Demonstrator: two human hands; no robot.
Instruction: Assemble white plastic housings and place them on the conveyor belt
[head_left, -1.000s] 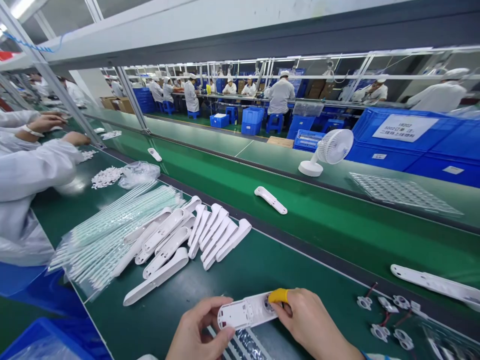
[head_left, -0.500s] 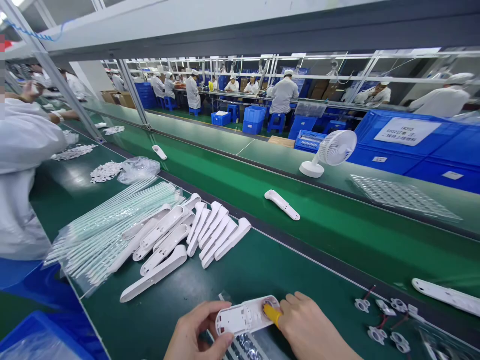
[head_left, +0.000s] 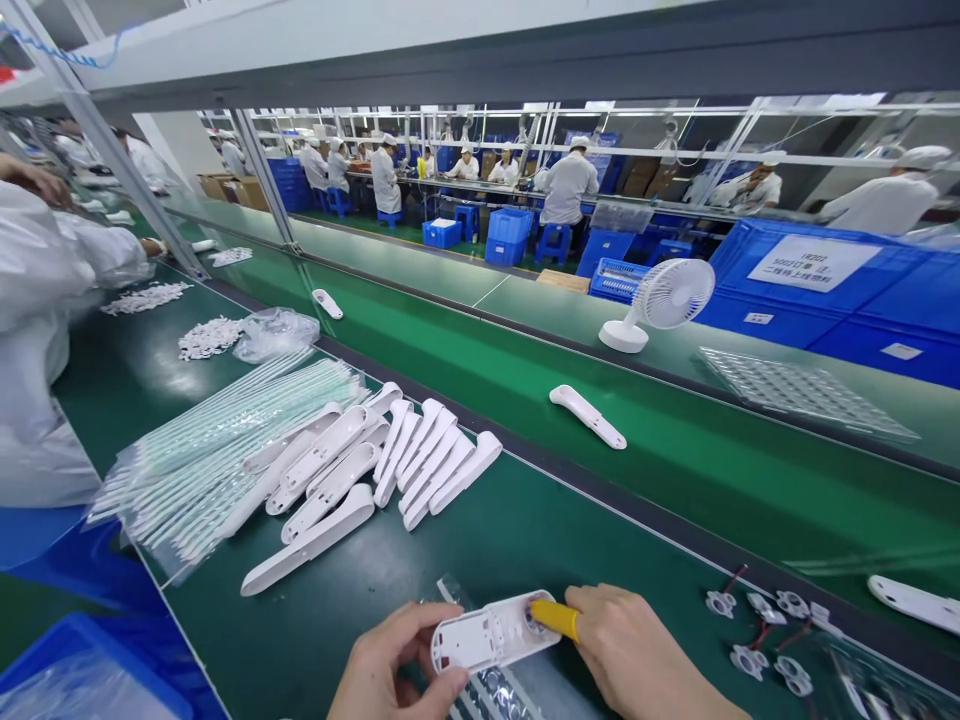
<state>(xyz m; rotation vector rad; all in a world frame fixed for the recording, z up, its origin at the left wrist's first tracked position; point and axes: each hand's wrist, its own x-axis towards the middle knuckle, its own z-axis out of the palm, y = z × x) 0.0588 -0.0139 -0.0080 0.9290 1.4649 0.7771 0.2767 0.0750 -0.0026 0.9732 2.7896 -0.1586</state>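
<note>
My left hand [head_left: 405,660] grips one end of a white plastic casing half [head_left: 469,643], its hollow side facing up, between thumb and fingers. A yellow-covered finger of my right hand [head_left: 626,640] presses on a small round part [head_left: 536,617] inside the casing's far end. The other right fingers look curled in, partly hidden. Under the casing lies a clear plastic strip [head_left: 495,692] with round dark pieces. Several small round parts with wires [head_left: 721,603] lie to the right of my right hand.
Several white casings [head_left: 330,500] are piled left, beside bagged pale green sticks [head_left: 232,440]. More casings [head_left: 589,415] lie on the green conveyor [head_left: 465,370]. A white fan [head_left: 667,300] and clear tray [head_left: 802,390] stand beyond. A white-sleeved co-worker [head_left: 37,300] is at left.
My right hand has shifted slightly right, its yellow-covered finger still inside the casing. The casings on the conveyor have moved right. The co-worker's arms at left have moved.
</note>
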